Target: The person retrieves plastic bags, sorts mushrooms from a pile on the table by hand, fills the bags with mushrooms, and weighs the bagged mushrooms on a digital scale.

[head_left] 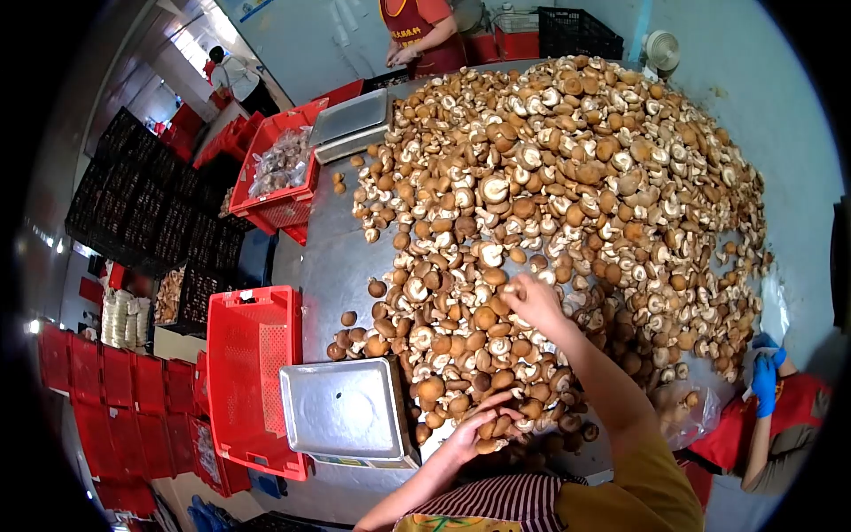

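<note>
A large heap of brown-capped shiitake mushrooms with pale stems covers much of the metal table. Near the table's front edge, my left hand is curled around a few mushrooms, its fingers partly bent over them. Farther in, my right hand reaches over the pile with fingers drawn together among the caps. Whatever lies between those fingertips is too hidden to make out. A scale with a bare metal pan stands left of my left hand.
Left of the scale sits a red crate. Bagged mushrooms fill another red crate behind it, beside a second scale. A person in an apron stands across the table; a blue-gloved hand holds something at the right. A small fan is behind.
</note>
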`<state>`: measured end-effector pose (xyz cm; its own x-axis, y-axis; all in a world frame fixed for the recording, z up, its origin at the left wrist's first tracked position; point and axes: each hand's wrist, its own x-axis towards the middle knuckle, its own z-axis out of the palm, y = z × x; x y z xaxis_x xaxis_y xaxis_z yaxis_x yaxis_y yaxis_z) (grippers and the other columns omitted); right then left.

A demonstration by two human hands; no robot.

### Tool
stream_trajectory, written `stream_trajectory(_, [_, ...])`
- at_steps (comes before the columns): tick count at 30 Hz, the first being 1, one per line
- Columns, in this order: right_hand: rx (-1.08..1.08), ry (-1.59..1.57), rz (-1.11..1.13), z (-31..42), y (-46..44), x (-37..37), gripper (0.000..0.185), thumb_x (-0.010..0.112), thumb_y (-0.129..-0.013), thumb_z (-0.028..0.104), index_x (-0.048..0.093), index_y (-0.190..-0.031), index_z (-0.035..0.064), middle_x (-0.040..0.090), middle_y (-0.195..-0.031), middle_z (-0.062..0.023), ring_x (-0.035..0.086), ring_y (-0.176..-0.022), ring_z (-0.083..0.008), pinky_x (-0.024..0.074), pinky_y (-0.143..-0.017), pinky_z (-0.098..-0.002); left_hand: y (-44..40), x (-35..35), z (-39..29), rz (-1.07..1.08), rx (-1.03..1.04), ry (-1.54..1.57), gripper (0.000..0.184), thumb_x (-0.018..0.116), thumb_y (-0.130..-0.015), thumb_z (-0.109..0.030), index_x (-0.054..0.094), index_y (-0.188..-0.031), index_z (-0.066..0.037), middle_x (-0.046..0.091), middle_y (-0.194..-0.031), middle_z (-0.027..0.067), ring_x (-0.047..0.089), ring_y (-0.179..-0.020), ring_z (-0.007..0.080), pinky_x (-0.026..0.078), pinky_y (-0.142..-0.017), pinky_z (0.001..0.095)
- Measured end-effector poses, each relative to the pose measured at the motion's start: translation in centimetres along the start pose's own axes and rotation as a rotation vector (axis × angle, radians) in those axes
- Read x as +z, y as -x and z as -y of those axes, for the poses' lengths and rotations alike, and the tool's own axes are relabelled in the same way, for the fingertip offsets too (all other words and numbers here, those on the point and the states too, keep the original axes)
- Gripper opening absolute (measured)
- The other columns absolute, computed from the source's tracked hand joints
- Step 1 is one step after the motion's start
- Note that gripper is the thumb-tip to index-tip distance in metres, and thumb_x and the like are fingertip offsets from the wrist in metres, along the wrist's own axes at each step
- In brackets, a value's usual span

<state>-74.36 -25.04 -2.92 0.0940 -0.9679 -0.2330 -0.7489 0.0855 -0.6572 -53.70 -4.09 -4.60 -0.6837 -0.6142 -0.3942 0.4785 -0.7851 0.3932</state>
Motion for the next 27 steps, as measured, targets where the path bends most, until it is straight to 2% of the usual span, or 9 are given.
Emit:
stream_trajectory(2, [0.054, -0.176, 0.289, 3.8, 4.9, -2.6, 0.032, 0.061, -0.094, 0.037, 0.062, -0.104, 0.0067, 0.067, -0.085, -0.0113, 0.062, -0.071, -0.0161, 0.0515, -0.072, -0.0344, 0.6, 1.3, -1.5, 0.021, 0.006, 0.059, 0.078, 0.065, -0.087, -0.033, 0.025, -0.152, -0.014, 0.046, -0.139, 0.0226, 0.059, -0.112, 0.0349, 0.051, -0.094, 0.0435])
stream_trajectory(5, [-0.307, -0.205, 0.514, 2.9, 9.0, 0.5, 0.038, 0.057, -0.096, 0.043, 0.064, -0.104, 0.0069, 0.068, -0.082, -0.0130, 0.064, -0.071, -0.0192, 0.0517, -0.070, -0.0357, 0.6, 0.9, -2.1, -0.012, 0.083, 0.018, 0.086, 0.066, -0.085, -0.032, 0.017, -0.154, -0.017, 0.038, -0.146, 0.0209, 0.043, -0.132, 0.0317, 0.048, -0.099, 0.0460])
stream_trajectory(7, [-0.499, -0.131, 0.439, 4.2, 10.0, 0.0, 0.044, 0.053, -0.097, 0.047, 0.066, -0.110, 0.0073, 0.070, -0.088, -0.0142, 0.068, -0.078, -0.0265, 0.0521, -0.074, -0.0412, 0.6, -0.1, -2.0, -0.077, 0.096, 0.030, 0.082, 0.068, -0.083, -0.032, 0.024, -0.150, -0.015, 0.041, -0.142, 0.0221, 0.056, -0.115, 0.0347, 0.049, -0.096, 0.0466])
stream_trajectory(8, [-0.339, 0.028, 0.640, 5.4, 7.9, -0.6, 0.047, 0.049, -0.098, 0.047, 0.063, -0.121, 0.0075, 0.068, -0.106, -0.0170, 0.066, -0.097, -0.0290, 0.0507, -0.088, -0.0428, 0.6, 0.5, -2.9, -0.001, 0.087, 0.056, 0.080, 0.069, -0.082, -0.032, 0.027, -0.149, -0.014, 0.043, -0.140, 0.0224, 0.060, -0.107, 0.0358, 0.050, -0.094, 0.0464])
stream_trajectory(12, [-0.242, 0.068, 0.186, 6.1, -1.9, -0.5, 0.048, 0.050, -0.098, 0.039, 0.052, -0.135, 0.0066, 0.048, -0.138, -0.0183, 0.042, -0.132, -0.0294, 0.0324, -0.113, -0.0422, 0.6, 0.2, -2.8, 0.006, 0.094, 0.020, 0.073, 0.070, -0.082, -0.031, 0.035, -0.143, -0.012, 0.052, -0.129, 0.0236, 0.063, -0.094, 0.0364, 0.053, -0.082, 0.0441])
stream_trajectory(18, [-0.052, 0.281, 0.165, 5.0, -11.6, 3.4, 0.061, 0.052, -0.094, 0.048, 0.043, -0.146, 0.0156, 0.033, -0.154, -0.0135, 0.024, -0.145, -0.0295, 0.0128, -0.120, -0.0470, 1.0, -0.3, -2.0, 0.084, 0.042, 0.040, 0.065, 0.063, -0.088, -0.028, 0.033, -0.144, -0.013, 0.045, -0.137, 0.0240, 0.061, -0.103, 0.0367, 0.054, -0.084, 0.0401])
stream_trajectory(21, [-0.102, 0.197, 0.241, 5.3, -10.3, 5.2, 0.065, 0.056, -0.090, 0.053, 0.048, -0.142, 0.0139, 0.036, -0.152, -0.0121, 0.027, -0.144, -0.0292, 0.0106, -0.120, -0.0466, 1.6, -1.1, -1.2, 0.069, 0.034, 0.063, 0.063, 0.061, -0.089, -0.027, 0.033, -0.144, -0.013, 0.045, -0.138, 0.0231, 0.061, -0.105, 0.0361, 0.055, -0.081, 0.0387])
stream_trajectory(22, [-0.105, 0.133, 0.288, 4.5, -9.3, 6.6, 0.060, 0.054, -0.091, 0.054, 0.053, -0.138, 0.0169, 0.041, -0.150, -0.0110, 0.034, -0.139, -0.0288, 0.0209, -0.116, -0.0438, 1.6, -1.2, -0.9, 0.067, 0.037, 0.061, 0.062, 0.061, -0.089, -0.027, 0.033, -0.144, -0.013, 0.045, -0.139, 0.0227, 0.061, -0.105, 0.0359, 0.055, -0.081, 0.0389])
stream_trajectory(27, [-0.377, 0.189, 0.300, 7.2, -0.4, 4.2, 0.054, 0.058, -0.092, 0.047, 0.057, -0.133, 0.0134, 0.051, -0.138, -0.0074, 0.041, -0.129, -0.0226, 0.0281, -0.110, -0.0420, 0.8, -1.4, -0.3, 0.103, -0.023, 0.044, 0.057, 0.056, -0.092, -0.022, 0.032, -0.143, -0.010, 0.049, -0.136, 0.0216, 0.060, -0.106, 0.0349, 0.055, -0.081, 0.0393])
